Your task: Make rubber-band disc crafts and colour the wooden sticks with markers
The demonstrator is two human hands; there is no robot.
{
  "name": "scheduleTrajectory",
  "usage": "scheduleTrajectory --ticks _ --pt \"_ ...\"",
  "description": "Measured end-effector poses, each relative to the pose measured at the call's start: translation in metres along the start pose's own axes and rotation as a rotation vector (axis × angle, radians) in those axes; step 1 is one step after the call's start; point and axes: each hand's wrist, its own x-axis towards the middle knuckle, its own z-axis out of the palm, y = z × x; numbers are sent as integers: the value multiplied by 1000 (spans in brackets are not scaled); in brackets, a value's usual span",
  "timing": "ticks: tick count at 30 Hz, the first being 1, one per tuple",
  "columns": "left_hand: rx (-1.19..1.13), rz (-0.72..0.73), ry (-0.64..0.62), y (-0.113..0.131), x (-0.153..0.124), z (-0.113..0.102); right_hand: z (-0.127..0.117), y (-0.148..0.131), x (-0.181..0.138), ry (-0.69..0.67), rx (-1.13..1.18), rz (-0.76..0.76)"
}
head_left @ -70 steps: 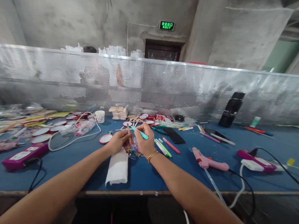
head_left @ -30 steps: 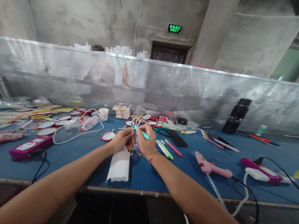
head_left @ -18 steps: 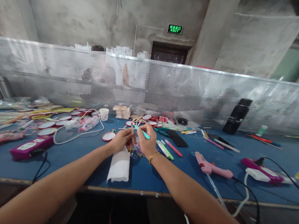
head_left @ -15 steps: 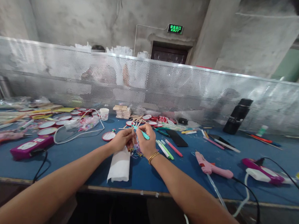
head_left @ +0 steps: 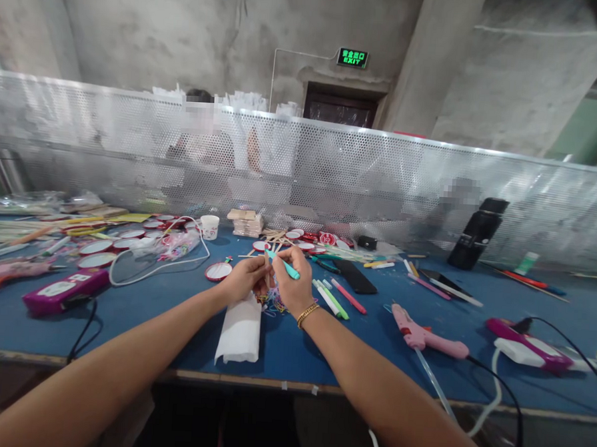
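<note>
My right hand [head_left: 295,282] is closed round a turquoise marker [head_left: 290,270], held slantwise with its tip toward my left hand. My left hand [head_left: 244,278] pinches a small, pale strip that looks like a wooden stick; the fingers cover most of it. Both hands are close together over the blue table, the marker tip right at the left fingertips. Below the left hand lies a folded white paper [head_left: 239,334]. Colourful paper clips [head_left: 276,304] are heaped beneath the hands, partly hidden. Green markers [head_left: 333,299] and a pink marker [head_left: 349,297] lie right of my right hand.
A black phone [head_left: 357,277] lies beyond the markers. A pink glue gun [head_left: 425,335] and a purple-and-white power strip [head_left: 532,348] are at right, another purple strip [head_left: 67,291] at left. Round red-rimmed pieces [head_left: 218,271], a paper cup [head_left: 209,227] and a black bottle [head_left: 478,234] stand farther back.
Both hands keep nearly the same pose, with the marker still at the left fingertips. The whole view has shifted very slightly.
</note>
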Motion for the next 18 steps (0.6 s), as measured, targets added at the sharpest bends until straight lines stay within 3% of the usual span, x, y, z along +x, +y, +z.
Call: scheduleTrajectory --ticks 8,18 --pt "-9 -5 -5 1 1 0 0 3 1 72 -78 17" --pt "18 4 4 -2 1 -1 1 -1 0 37 -53 -14"
